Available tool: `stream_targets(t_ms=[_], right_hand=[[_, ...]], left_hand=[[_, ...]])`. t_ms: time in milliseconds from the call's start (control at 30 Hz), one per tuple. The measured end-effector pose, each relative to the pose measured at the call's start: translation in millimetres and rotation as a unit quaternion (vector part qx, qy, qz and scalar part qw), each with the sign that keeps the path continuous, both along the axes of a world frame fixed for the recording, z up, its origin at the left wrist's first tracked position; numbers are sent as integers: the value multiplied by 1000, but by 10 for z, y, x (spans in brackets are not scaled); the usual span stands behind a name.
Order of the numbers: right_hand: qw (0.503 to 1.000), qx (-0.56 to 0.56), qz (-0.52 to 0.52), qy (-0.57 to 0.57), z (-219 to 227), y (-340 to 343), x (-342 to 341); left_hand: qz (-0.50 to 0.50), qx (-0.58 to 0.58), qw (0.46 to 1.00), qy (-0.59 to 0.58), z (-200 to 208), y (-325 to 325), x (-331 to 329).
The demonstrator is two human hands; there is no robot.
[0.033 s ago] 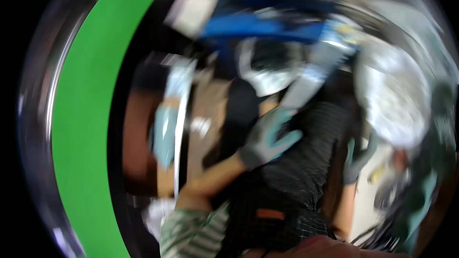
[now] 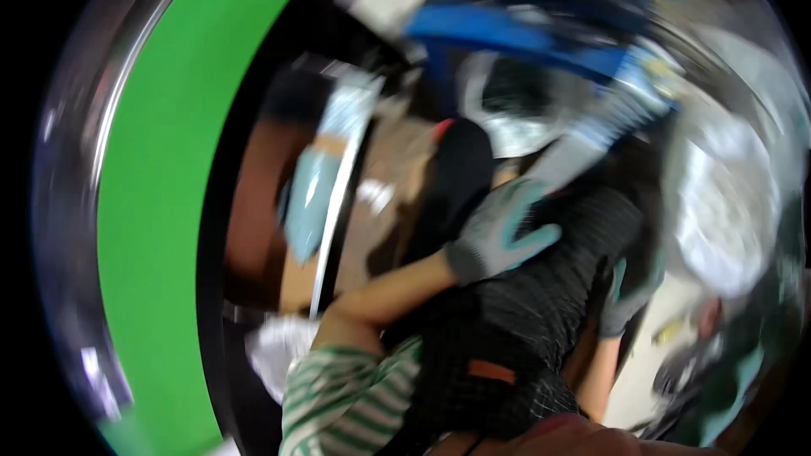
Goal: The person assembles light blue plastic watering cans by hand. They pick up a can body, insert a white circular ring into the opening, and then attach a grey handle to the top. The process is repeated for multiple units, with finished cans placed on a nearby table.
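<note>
Noted strip (image 2: 591,131) lying aslant: far end at near right corner of bench (image 2: 473,25), near end right by fingertips of left hand (image 2: 497,232). Cannot tell touch from near miss under blur.

To handle well (judgement): bring thumb and fingers together on strip's near end only, without catching cloth of lap (image 2: 583,236). Feel for firm hold through glove before pulling. Reach right hand (image 2: 629,300) across lap to support middle, given length and possible limpness. Draw clear of bench's corner and rim of lined bucket (image 2: 517,142), to avoid snagging.

Recorded left forearm (image 2: 393,294) slanting up from striped sleeve (image 2: 346,397), elbow bent, wrist nearly straight; back of hand mostly uppermost, thumb spread away from fingers, nothing evident in gap. Found right hand beyond lap's right edge, below white bag (image 2: 726,211), forearm rising steeply, thumb and fingers parted in a V; saw nothing gripped, though smeared. Logged both hands well apart, with lap between.
</note>
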State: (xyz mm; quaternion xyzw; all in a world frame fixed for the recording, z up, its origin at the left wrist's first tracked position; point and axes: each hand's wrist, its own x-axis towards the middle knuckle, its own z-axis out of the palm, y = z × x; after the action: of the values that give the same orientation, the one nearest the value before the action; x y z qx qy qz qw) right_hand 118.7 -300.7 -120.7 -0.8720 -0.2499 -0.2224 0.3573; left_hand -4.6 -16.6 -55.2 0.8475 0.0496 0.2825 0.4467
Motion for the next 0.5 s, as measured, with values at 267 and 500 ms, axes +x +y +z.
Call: stream_targets(t_ms=[267,500], right_hand=[[973,-222,54,-4,-201,245,-345],[960,-281,12,-18,-59,420,-330]], left_hand=[[377,180,897,144,-1629,1794,-1167],[672,-152,528,496,-2528,3117,-3137]])
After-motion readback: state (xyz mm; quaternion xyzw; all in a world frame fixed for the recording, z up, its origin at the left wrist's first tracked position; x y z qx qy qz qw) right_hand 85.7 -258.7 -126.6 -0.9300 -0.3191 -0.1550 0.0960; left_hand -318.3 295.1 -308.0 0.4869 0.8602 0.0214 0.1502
